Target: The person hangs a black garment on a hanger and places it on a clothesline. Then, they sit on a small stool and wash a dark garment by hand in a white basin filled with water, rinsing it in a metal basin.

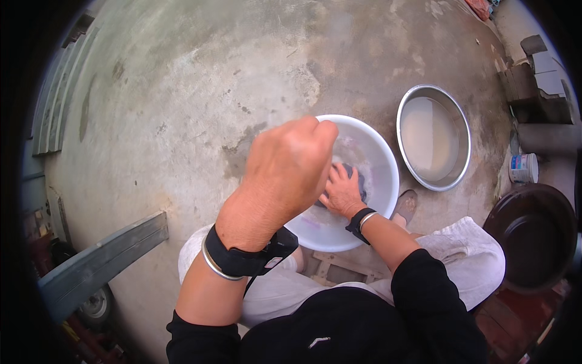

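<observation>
My left hand (291,164) is raised close to the camera, above the left side of a white plastic basin (390,182). Its fingers are curled in, and the back of the hand hides whether anything is inside. Down in the basin, my right hand (343,189) lies with fingers spread on a dark grey-blue wet cloth (359,179). Shallow, cloudy water (350,145) with some suds surrounds the cloth. Part of the basin's left side is covered by my left hand and wrist.
An oval metal basin (429,136) of murky water stands to the right on the concrete floor (191,100). Farther right are a white tub (523,168) and a large dark brown basin (529,241). A grey metal beam (109,261) juts in at the left.
</observation>
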Available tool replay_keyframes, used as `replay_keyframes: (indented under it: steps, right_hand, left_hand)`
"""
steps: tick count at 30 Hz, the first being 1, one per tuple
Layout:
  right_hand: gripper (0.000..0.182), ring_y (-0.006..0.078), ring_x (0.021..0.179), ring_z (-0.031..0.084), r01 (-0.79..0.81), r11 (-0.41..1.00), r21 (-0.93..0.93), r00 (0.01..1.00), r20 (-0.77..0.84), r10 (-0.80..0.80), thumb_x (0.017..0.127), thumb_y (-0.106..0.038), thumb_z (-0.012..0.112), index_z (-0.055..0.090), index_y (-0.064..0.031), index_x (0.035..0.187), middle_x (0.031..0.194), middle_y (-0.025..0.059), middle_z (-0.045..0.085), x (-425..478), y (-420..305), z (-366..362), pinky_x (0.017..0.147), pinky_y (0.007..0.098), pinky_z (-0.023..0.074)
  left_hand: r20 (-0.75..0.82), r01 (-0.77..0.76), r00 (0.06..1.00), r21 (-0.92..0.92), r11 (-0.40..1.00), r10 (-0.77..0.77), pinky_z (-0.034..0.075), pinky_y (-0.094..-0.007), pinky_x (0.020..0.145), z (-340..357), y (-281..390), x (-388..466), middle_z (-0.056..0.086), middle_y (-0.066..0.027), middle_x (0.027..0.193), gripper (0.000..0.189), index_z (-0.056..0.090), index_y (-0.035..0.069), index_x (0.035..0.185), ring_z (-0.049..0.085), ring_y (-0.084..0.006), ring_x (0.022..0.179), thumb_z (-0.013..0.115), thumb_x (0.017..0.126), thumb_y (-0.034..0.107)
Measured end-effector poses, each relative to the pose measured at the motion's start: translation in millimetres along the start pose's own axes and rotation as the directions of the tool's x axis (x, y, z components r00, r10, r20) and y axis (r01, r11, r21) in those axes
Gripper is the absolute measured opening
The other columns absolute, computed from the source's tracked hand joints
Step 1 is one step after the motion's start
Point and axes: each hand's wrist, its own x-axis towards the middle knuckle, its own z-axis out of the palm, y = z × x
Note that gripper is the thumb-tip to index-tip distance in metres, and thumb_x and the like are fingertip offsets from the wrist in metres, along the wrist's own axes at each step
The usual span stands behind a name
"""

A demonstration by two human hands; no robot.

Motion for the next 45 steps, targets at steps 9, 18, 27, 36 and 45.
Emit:
replay_keyframes:
  steps: [9, 18, 27, 36, 45]
  right_hand:
    - [0.026, 0.0288, 0.081, 0.063, -0.426, 0.904, 0.041, 0.874, 0.277, 0.399, 0.085, -0.030, 0.052, 0.064, -0.0097, 0.097, 0.091, 0.0134, 0.067, 76.2, 19.5, 15.0, 0.072, 0.0429, 0.0461]
    - [0.027, 0.0333, 0.093, 0.058, -0.238, 0.864, 0.444, 0.970, 0.057, 0.238, 0.083, -0.026, 0.053, 0.063, -0.0062, 0.099, 0.095, 0.0179, 0.063, 38.1, 19.2, -48.3, 0.080, 0.0405, 0.0467]
    - [0.044, 0.0288, 0.119, 0.038, -0.271, 0.962, 0.026, 0.961, 0.071, 0.269, 0.082, -0.033, 0.057, 0.053, -0.0161, 0.123, 0.132, 0.0100, 0.040, -10.1, -19.0, 23.5, 0.085, 0.0572, 0.0361]
    - [0.026, 0.0330, 0.096, 0.060, -0.388, 0.919, 0.072, 0.833, 0.454, 0.316, 0.083, -0.029, 0.052, 0.065, -0.0088, 0.093, 0.096, 0.0154, 0.065, 62.3, 8.7, 12.9, 0.084, 0.0457, 0.0438]
    - [0.036, 0.0410, 0.093, 0.058, -0.307, 0.843, 0.441, 0.951, 0.106, 0.291, 0.087, -0.039, 0.050, 0.066, -0.0101, 0.101, 0.091, 0.0225, 0.064, 56.7, 12.1, -52.5, 0.076, 0.0469, 0.0461]
  left_hand:
    - [0.026, 0.024, 0.999, -0.006, 1.000, -0.024, 0.045, -0.0361, 0.050, 1.4, -5.3, 0.4, 0.057, -0.0097, 0.069, 0.008, 0.059, 0.005, 0.083, 0.059, -0.0284, 0.061, 0.060, 0.077, 0.000]
    - [-0.033, -0.022, 0.999, -0.022, 1.000, 0.021, 0.047, -0.0408, 0.052, -1.9, 0.8, 2.5, 0.054, -0.0125, 0.066, 0.009, 0.051, 0.003, 0.072, 0.059, -0.0327, 0.062, 0.060, 0.071, 0.003]
    - [0.012, -0.012, 1.000, 0.008, 1.000, 0.011, 0.046, -0.0368, 0.051, -5.8, 2.1, 0.5, 0.058, -0.0116, 0.070, 0.005, 0.059, 0.004, 0.082, 0.058, -0.0300, 0.060, 0.060, 0.078, 0.001]
    - [-0.019, 0.018, 1.000, -0.054, 0.998, -0.019, 0.045, -0.0353, 0.050, -5.8, 1.1, 0.6, 0.057, -0.0109, 0.069, 0.006, 0.059, 0.004, 0.082, 0.058, -0.0287, 0.059, 0.061, 0.077, 0.001]
    - [-0.051, -0.012, 0.999, -0.004, 1.000, 0.012, 0.047, -0.0401, 0.050, -1.5, -5.0, 1.3, 0.054, -0.0119, 0.066, 0.010, 0.052, 0.004, 0.073, 0.059, -0.0315, 0.062, 0.061, 0.069, 0.004]
